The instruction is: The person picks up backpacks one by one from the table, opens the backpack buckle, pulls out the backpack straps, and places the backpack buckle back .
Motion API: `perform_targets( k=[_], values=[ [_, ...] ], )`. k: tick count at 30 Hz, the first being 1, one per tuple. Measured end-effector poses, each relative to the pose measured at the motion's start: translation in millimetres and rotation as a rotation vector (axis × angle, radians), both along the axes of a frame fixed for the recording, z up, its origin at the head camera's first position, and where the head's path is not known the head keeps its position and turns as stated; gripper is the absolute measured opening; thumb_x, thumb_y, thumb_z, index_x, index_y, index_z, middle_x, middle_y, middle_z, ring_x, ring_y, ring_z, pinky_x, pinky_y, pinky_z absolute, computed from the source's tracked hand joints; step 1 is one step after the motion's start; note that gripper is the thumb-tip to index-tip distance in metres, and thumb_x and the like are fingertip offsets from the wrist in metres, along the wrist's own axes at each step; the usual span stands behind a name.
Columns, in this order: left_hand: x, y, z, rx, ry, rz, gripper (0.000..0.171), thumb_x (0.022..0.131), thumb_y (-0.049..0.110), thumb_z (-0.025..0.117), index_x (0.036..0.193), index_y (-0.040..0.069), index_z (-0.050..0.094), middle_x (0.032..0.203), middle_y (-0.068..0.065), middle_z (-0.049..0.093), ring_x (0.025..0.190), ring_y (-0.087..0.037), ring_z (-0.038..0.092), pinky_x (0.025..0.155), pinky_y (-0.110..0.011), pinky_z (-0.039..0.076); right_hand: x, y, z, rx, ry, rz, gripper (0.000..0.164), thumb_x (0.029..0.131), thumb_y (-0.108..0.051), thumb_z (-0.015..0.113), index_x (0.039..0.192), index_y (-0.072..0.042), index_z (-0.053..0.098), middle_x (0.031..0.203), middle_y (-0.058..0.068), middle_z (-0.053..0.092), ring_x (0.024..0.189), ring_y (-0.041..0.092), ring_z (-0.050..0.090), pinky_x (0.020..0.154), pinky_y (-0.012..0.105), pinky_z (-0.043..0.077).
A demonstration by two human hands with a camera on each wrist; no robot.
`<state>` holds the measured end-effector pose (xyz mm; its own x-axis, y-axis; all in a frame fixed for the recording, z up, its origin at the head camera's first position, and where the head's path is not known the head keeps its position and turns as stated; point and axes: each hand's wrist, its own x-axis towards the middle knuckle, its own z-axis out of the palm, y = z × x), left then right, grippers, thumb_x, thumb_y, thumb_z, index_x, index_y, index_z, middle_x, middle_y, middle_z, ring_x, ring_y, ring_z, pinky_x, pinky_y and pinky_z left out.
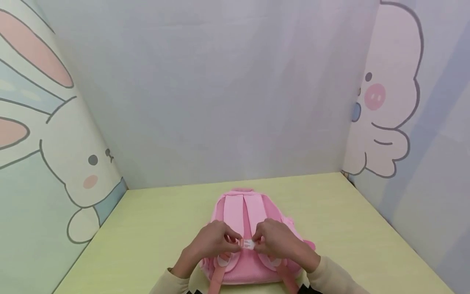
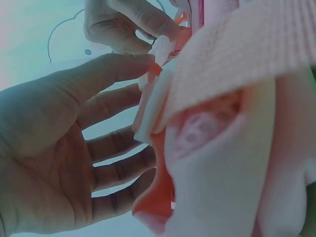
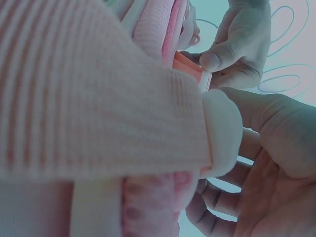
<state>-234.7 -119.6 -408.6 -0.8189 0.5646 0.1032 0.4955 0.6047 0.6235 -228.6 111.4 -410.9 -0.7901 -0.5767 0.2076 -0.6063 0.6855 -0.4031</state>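
A pink backpack [image 1: 253,272] lies on the table with its padded shoulder straps [image 1: 233,212] facing up. Across the straps sits a small white side-release buckle [image 1: 248,244], between my two hands. My left hand [image 1: 214,240] pinches the buckle's left end at the coral webbing with thumb and forefinger; its other fingers spread out in the left wrist view. From the opposite side, my right hand [image 1: 277,237] pinches the buckle's right end. In the right wrist view a ribbed strap [image 3: 123,113] covers much of the buckle, while the left thumb presses by orange webbing [image 3: 187,66].
Coral strap tails [image 1: 216,279] run from white adjusters [image 1: 222,260] toward the table's near edge. The yellow-green table [image 1: 154,228] extends around the backpack. Pale curtains [image 1: 220,102] with cartoon animals border it at the back and both sides.
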Motion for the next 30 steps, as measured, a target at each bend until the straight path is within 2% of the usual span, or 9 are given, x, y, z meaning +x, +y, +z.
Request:
perform_targets(
  k=[5, 11, 16, 22, 30],
  values=[
    [-1.8, -1, -2.6, -0.001, 0.001, -0.014, 0.014, 0.081, 0.025, 0.082, 0.095, 0.022, 0.082, 0.064, 0.018, 0.061, 0.051, 0.002, 0.049, 0.045, -0.019, 0.036, 1.7, 6, 0.4, -0.031, -0.016, 0.0, 0.019, 0.074, -0.006, 0.07, 0.065, -0.023, 0.069, 0.068, -0.008, 0.055, 0.063, 0.003, 0.042, 0.046, 0.021, 0.035],
    [-4.4, -6, 1.3, 0.008, 0.002, -0.012, 0.01, 0.083, 0.023, 0.081, 0.093, 0.022, 0.082, 0.063, 0.016, 0.062, 0.051, 0.001, 0.05, 0.045, -0.02, 0.037, -1.0, 10, 9.5, -0.05, -0.029, 0.005, 0.026, 0.072, -0.003, 0.068, 0.057, -0.021, 0.057, 0.069, -0.005, 0.053, 0.058, 0.0, 0.038, 0.044, 0.021, 0.029],
    [-6.5, -12, 5.9, 0.011, 0.011, -0.026, 0.007, 0.083, 0.019, 0.08, 0.089, 0.023, 0.081, 0.065, 0.016, 0.063, 0.056, 0.0, 0.054, 0.048, -0.02, 0.04, -3.5, 14, 12.5, -0.03, -0.048, -0.026, 0.02, 0.07, -0.005, 0.07, 0.061, -0.022, 0.065, 0.074, -0.003, 0.058, 0.06, 0.001, 0.042, 0.048, 0.022, 0.034],
    [-5.6, -15, 7.4, 0.029, 0.005, -0.02, 0.009, 0.082, 0.015, 0.079, 0.089, 0.021, 0.081, 0.066, 0.016, 0.064, 0.06, -0.003, 0.058, 0.05, -0.021, 0.042, -4.0, 16, 9.6, 0.015, -0.064, -0.047, 0.016, 0.068, -0.005, 0.069, 0.064, -0.021, 0.069, 0.074, -0.011, 0.057, 0.061, 0.001, 0.045, 0.05, 0.024, 0.038],
    [-4.6, -17, 10.6, 0.037, -0.028, 0.01, 0.012, 0.081, 0.017, 0.081, 0.094, 0.017, 0.082, 0.066, 0.012, 0.065, 0.056, -0.001, 0.052, 0.05, -0.021, 0.039, -4.1, 17, 6.7, 0.016, -0.086, -0.032, 0.022, 0.069, -0.003, 0.067, 0.059, -0.021, 0.061, 0.06, -0.016, 0.043, 0.055, 0.0, 0.035, 0.046, 0.023, 0.027]
  ],
)
